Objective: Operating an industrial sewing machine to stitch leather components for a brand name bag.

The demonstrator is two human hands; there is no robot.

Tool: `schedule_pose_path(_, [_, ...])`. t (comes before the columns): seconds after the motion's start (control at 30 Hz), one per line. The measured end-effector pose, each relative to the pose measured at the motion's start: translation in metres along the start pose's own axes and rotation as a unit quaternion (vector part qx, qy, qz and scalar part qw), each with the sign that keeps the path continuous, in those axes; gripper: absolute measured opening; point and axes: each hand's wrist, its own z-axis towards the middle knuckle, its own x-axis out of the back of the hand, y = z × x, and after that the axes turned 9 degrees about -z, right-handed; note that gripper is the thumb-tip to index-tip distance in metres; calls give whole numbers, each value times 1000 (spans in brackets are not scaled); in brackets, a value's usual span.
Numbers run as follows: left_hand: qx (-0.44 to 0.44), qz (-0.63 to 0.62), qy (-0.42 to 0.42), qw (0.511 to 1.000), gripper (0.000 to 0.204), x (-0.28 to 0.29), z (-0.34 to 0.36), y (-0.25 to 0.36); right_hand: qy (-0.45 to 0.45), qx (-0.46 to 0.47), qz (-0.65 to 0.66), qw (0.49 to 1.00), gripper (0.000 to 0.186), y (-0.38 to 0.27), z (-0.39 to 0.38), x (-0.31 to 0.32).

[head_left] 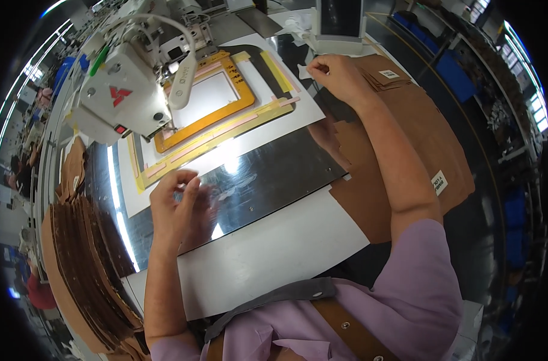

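My left hand (173,201) hovers over a shiny metal plate (262,186) at the sewing machine's front, fingers loosely bent and apart, holding nothing visible. My right hand (328,73) is raised at upper right with fingers pinched, beside a small white scrap (304,71); whether it grips this is unclear. Between them and the white machine head (117,90), an orange template frame (205,123) lies inside a larger yellow-taped frame (165,159) on a white sheet.
Brown cut pieces are stacked at left (81,265) and spread at right (406,132). A dark screen (339,18) stands at the back. Blue bins (454,78) and shelving line the aisle at right; other people (36,283) sit far left.
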Motion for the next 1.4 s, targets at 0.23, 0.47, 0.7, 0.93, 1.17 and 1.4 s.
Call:
schedule_pose_path(0.23, [214, -283, -21, 935, 40, -53, 64, -18, -129, 160, 51, 977, 15, -125, -42, -80])
schedule_pose_path(0.47, [201, -75, 99, 972, 20, -15, 60, -46, -83, 247, 38, 965, 40, -115, -58, -111])
schedule_pose_path(0.7, [35, 269, 113, 956, 27, 4, 48, -50, -133, 290, -181, 930, 70, -131, -72, -104])
schedule_pose_path(0.93, [-103, 323, -60, 939, 62, -5, 25, -41, -189, 249, -175, 933, 76, -132, -66, -99])
schedule_pose_path(1.17, [-75, 364, -90, 924, 89, -7, 33, -56, -186, 239, -189, 934, 83, -120, -58, -115])
schedule_pose_path(1.4, [23, 351, -133, 927, 103, -8, 54, -56, -243, 185, -210, 929, 84, -112, -37, -121])
